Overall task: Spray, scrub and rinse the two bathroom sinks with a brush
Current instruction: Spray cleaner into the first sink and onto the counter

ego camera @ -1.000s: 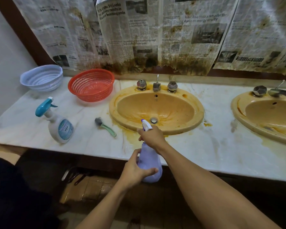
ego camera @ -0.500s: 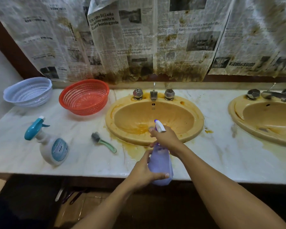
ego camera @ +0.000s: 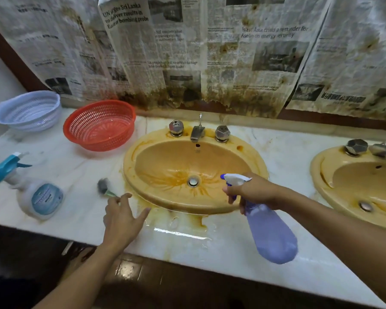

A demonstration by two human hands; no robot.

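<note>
Green brush beside left hand

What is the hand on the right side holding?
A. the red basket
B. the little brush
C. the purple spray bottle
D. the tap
C: the right hand grips the purple spray bottle at its neck, with the white nozzle pointing over the sink.
</note>
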